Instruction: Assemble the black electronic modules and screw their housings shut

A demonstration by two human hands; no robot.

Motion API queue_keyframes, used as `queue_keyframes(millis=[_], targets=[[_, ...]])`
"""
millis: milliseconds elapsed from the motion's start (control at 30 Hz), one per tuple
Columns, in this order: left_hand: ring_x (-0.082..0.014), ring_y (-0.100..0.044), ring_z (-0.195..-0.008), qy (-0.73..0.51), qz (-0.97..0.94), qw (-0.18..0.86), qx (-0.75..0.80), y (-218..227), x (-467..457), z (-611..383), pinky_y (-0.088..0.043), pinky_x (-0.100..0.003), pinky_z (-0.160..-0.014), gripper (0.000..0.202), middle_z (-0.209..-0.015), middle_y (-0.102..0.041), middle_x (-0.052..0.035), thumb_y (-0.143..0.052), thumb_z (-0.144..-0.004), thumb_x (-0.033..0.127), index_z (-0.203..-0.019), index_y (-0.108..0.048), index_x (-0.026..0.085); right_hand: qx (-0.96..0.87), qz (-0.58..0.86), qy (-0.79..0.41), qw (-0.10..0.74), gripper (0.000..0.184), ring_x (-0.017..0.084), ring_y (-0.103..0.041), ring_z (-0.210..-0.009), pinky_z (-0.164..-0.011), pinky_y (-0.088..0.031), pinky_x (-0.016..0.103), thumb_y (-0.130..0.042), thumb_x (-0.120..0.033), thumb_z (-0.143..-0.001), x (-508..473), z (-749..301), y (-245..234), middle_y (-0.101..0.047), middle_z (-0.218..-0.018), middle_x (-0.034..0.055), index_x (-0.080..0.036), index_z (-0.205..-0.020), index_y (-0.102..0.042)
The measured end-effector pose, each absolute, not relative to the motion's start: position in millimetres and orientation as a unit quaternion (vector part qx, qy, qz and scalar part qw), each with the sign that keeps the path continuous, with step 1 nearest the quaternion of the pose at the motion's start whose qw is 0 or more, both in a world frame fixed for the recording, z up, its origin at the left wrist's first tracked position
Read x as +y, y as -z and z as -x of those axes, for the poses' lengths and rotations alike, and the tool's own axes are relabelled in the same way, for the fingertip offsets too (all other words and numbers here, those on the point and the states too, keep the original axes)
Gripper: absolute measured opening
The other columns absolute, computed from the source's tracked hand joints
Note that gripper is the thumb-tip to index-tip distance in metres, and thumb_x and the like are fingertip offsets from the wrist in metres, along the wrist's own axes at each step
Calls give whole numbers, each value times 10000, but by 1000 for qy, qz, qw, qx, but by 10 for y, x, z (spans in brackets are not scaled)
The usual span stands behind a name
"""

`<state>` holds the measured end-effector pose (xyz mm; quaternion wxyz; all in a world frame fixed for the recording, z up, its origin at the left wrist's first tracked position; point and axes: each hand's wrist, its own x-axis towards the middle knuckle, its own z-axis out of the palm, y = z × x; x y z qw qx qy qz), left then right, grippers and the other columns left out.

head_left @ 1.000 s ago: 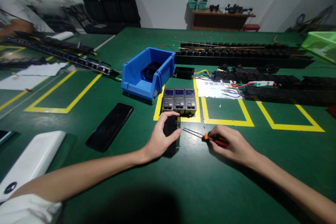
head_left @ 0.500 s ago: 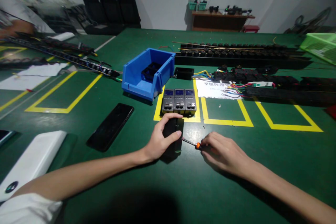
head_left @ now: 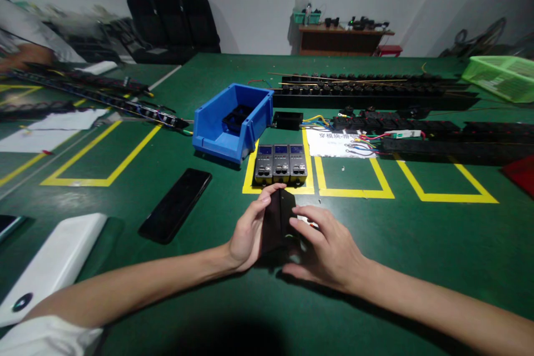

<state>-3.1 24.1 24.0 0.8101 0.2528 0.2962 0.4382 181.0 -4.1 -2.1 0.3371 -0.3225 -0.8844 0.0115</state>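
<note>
Green table (head_left: pixel 417 233) | sheet (head_left: pixel 323 148): "穿模块-滑" (rest hidden) | left fingers (head_left: pixel 257 206): black box (head_left: pixel 273 228)

Green table (head_left: pixel 459 239): glossy, fills most of view
Yellow tape (head_left: pixel 456 198): open-ended outlines, left and right
Grey modules (head_left: pixel 281 166): three, side by side, mid-table, within one outline
Blue bin (head_left: pixel 217 147): just beyond modules, slightly left, angled
Small black box (head_left: pixel 287 120): right of bin, coloured wires at its right end
Black strips (head_left: pixel 375 101): long, far right, running across
White printed sheet (head_left: pixel 329 148): right of modules, wire ends over it
Green basket (head_left: pixel 488 86): far right
Red item (head_left: pixel 520 172): right edge, cut off
Black phone (head_left: pixel 175 206): left, tilted
White device (head_left: pixel 58 261): near left, arm partly over it
Teal-edged device (head_left: pixel 9 226): left edge, cut off
</note>
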Motion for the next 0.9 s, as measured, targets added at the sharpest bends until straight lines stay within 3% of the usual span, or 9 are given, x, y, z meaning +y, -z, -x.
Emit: queue_keyframes(millis=[233, 367, 467, 533, 667, 800, 900], targets=[[-234, -593, -1083, -413, -232, 842, 259, -336, 192, 21, -443, -404, -966, 391, -1161, -613, -60, -388, -925, 338, -1305, -426, 255, -838, 294, -85, 452, 722, 291, -582, -1055, -884, -503, 461, -783, -269, -645, 103, -1826, -44, -604, -1173, 146, -196, -1274, -438], [-272, -538, -1175, -366, -335, 836, 236, -232, 238, 75, -452, -435, -954, 370, -1254, -574, -90, -386, -938, 409, -1255, -468, 235, -761, 353, -180, 513, 596, 244, -611, -945, -821, -514, 412, -707, -152, -646, 159, -1877, -206, -634, -1057, 88, -218, -1201, -502], [-300, -513, -1207, -335, -466, 783, 240, -161, 256, 133, -454, -442, -950, 470, -1301, -545, -118, -509, -887, 478, -1276, -457, 219, -680, 410, -324, 515, 397, 206, -624, -879, -760, -523, 357, -673, -205, -734, 230, -1881, -299, -651, -1003, 68, -211, -1112, -555], [-286, -515, -1215, -325, -525, 739, 269, -150, 266, 157, -441, -434, -985, 531, -1334, -522, -109, -648, -827, 391, -1288, -435, 239, -626, 423, -416, 505, 297, 194, -636, -858, -752, -526, 340, -679, -282, -773, 284, -1847, -326, -666, -972, 60, -201, -1041, -581], [-261, -537, -1216, -341, -549, 684, 338, -178, 313, 179, -440, -410, -1019, 640, -1336, -533, -98, -766, -730, 251, -1277, -435, 248, -564, 430, -511, 486, 299, 172, -650, -829, -764, -544, 331, -717, -373, -765, 407, -1726, -293, -676, -925, 42, -195, -974, -599], [-256, -565, -1197, -354, -534, 662, 390, -223, 401, 298, -427, -388, -1038, 587, -1280, -595, -116, -761, -731, 272, -1250, -498, 190, -626, 407, -494, 445, 326, 195, -658, -863, -720, -564, 343, -665, -410, -812, 650, -1718, -237, -672, -922, 54, -197, -1043, -578], [-223, -635, -1081, -374, -497, 656, 428, -259, 475, 501, -485, -326, -940, 544, -1197, -655, -108, -736, -755, 316, -1239, -527, 187, -716, 428, -330, 443, 333, 224, -625, -950, -825, -532, 416, -628, -403, -841, 920, -1843, -223, -642, -1047, 85, -202, -1098, -562]])
